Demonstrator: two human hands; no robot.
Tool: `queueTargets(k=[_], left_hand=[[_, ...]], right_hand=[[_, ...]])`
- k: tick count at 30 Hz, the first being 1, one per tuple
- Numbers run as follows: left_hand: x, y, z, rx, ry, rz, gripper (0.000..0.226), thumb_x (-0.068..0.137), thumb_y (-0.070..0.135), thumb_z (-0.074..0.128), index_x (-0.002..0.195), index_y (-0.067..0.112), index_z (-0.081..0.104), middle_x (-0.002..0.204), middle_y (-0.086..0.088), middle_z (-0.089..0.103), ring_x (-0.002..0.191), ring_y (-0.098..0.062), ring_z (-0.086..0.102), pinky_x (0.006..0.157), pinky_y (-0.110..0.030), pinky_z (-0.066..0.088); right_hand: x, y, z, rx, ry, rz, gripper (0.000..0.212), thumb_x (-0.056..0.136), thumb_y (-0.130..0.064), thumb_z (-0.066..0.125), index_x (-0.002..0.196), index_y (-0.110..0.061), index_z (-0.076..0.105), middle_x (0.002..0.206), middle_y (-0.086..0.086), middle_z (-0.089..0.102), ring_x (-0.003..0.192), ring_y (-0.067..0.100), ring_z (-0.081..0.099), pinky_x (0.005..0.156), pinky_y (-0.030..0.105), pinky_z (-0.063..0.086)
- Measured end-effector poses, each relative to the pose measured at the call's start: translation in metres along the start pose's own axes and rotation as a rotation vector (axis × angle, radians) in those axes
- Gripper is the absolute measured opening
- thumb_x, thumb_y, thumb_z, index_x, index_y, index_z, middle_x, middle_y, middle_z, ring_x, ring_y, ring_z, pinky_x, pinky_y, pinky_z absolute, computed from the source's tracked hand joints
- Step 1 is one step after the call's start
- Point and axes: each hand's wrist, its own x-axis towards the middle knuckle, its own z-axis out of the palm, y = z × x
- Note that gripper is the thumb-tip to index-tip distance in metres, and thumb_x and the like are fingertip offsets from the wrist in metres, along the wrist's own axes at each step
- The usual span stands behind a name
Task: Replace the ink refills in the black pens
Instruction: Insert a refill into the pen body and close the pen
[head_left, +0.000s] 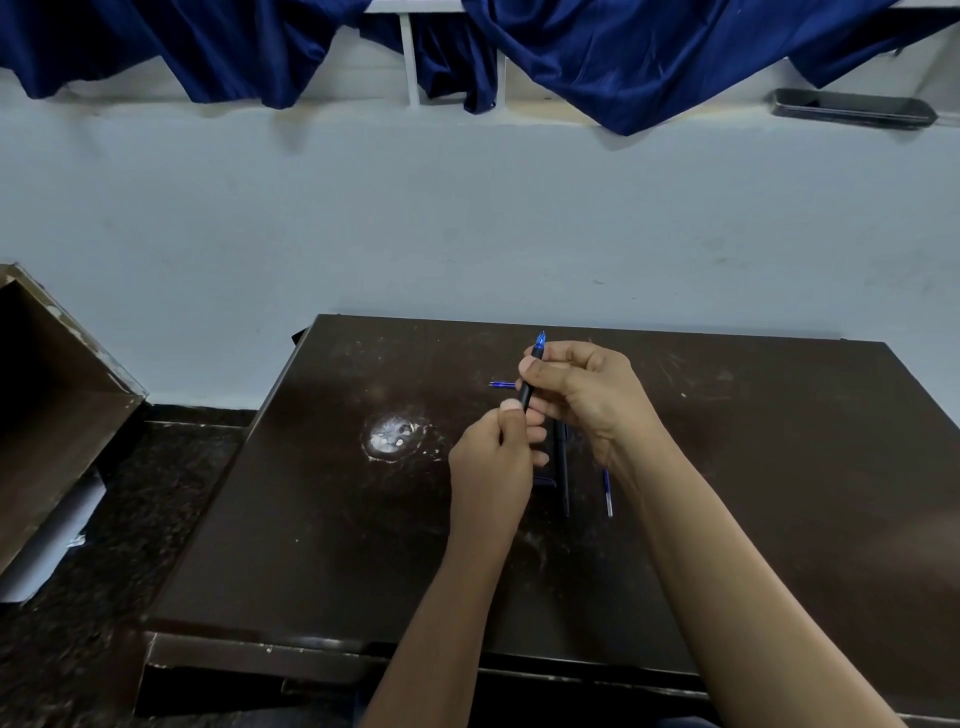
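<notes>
Two hands on one black pen (527, 396), held up off the counter (727, 493).

Right hand (576, 395): fingers (540, 371) are curled round the upper barrel and grip it just below the blue see-through end (540, 340), which points away from the person. Left hand (491, 457): fingers curled, thumb pinching the barrel's lower end as far as I can tell. The contact is partly hidden by the hand itself.

My read: this is the twist-or-pull stage on the barrel. Can't tell whether it's opening or closing.

Risks from here:
- The barrel is slim and looks smooth, and both grips are short. A weak pinch on the left side during a twist would let the pen slip, drop onto the counter and possibly roll.
- If the barrel parts suddenly, any small inner part can jump out. Dark bits on a dark counter are hard to find.
- A second pen (561, 467) lies on the counter right under the hands, with a loose refill (607, 491) near it on the right. A short blue piece (501, 384) lies further back, left of the held pen. Nothing marks which refill is new and which is spent, so the old one could go back in.
- The left hand hangs just over the second pen. Lowering it carelessly would nudge that pen or the refill toward the near edge.
- Pushing a thin refill in off-axis would bend or jam it.
</notes>
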Motion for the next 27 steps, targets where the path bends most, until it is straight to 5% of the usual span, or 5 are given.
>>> queueTargets(k=[6, 10, 18, 23, 27], left_hand=[[0.0002, -0.0026, -0.004, 0.016, 0.057, 0.06, 0.013, 0.088, 0.028, 0.06, 0.076, 0.029, 0.064, 0.063, 0.01, 0.068, 0.064, -0.003, 0.065, 0.062, -0.029, 0.054], [-0.0009, -0.001, 0.0002, -0.065, -0.036, -0.103, 0.037, 0.098, 0.034, 0.041, 0.082, 0.017, 0.069, 0.073, -0.001, 0.073, 0.062, -0.008, 0.069, 0.049, -0.017, 0.047], [0.0004, -0.0031, -0.0056, 0.039, 0.015, 0.054, 0.019, 0.089, 0.029, 0.059, 0.071, 0.026, 0.066, 0.065, 0.005, 0.07, 0.064, -0.003, 0.064, 0.065, -0.026, 0.053], [0.0005, -0.0007, -0.0013, -0.007, -0.096, -0.033, 0.036, 0.099, 0.032, 0.038, 0.085, 0.019, 0.068, 0.073, 0.002, 0.072, 0.058, 0.0, 0.063, 0.05, -0.01, 0.042], [-0.0014, 0.0003, -0.0048, 0.064, -0.072, 0.057, 0.027, 0.095, 0.022, 0.047, 0.076, 0.024, 0.067, 0.068, 0.004, 0.07, 0.055, 0.001, 0.06, 0.052, -0.012, 0.045]], right_hand=[[0.0004, -0.0002, 0.0005, 0.001, -0.007, -0.001, 0.01, 0.081, -0.005, 0.072, 0.091, -0.007, 0.069, 0.075, 0.003, 0.069, 0.066, 0.009, 0.069, 0.059, 0.018, 0.057], [0.0004, 0.0006, 0.0002, -0.043, -0.007, -0.002, 0.01, 0.08, -0.007, 0.072, 0.089, -0.008, 0.069, 0.074, 0.002, 0.068, 0.07, 0.011, 0.068, 0.062, 0.019, 0.055], [0.0012, 0.0, -0.0026, -0.036, -0.007, -0.005, 0.009, 0.08, -0.005, 0.072, 0.088, -0.007, 0.07, 0.076, 0.003, 0.069, 0.067, 0.009, 0.068, 0.061, 0.018, 0.057], [0.0039, 0.0011, -0.0031, -0.072, 0.015, -0.014, 0.012, 0.077, -0.009, 0.076, 0.087, -0.006, 0.07, 0.066, 0.0, 0.067, 0.056, 0.004, 0.064, 0.057, 0.017, 0.054], [0.0053, 0.0042, -0.0043, -0.143, 0.06, -0.022, 0.017, 0.072, -0.017, 0.081, 0.077, -0.009, 0.068, 0.059, -0.003, 0.065, 0.055, 0.007, 0.062, 0.059, 0.02, 0.053]])
